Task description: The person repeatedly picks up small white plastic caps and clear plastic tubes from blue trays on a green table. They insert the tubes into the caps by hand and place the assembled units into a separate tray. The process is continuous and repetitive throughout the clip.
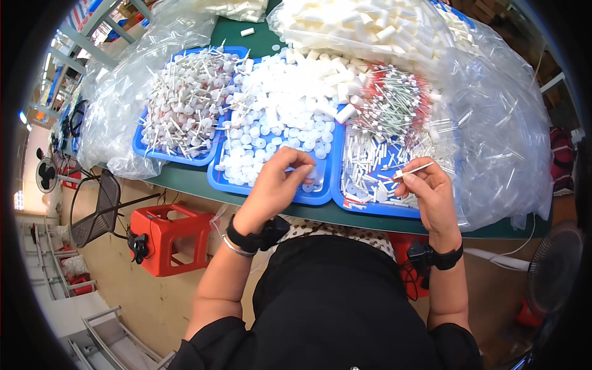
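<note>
My left hand hovers over the near edge of the middle blue tray, its thumb and fingers closed in a pinch. Whatever sits between those fingertips is too small to make out. That tray holds translucent white discs, with white foam-like cylinders heaped at its far end. Above the right blue tray, my right hand pinches a thin white stick pointing up to the right. Beneath it lie loose short white tubes and a pile of thin red-and-green pieces with white ends.
A left blue tray is heaped with assembled white stick-and-disc pieces. Large clear plastic bags flank the trays on the green table. A red stool stands left; a fan stands at right.
</note>
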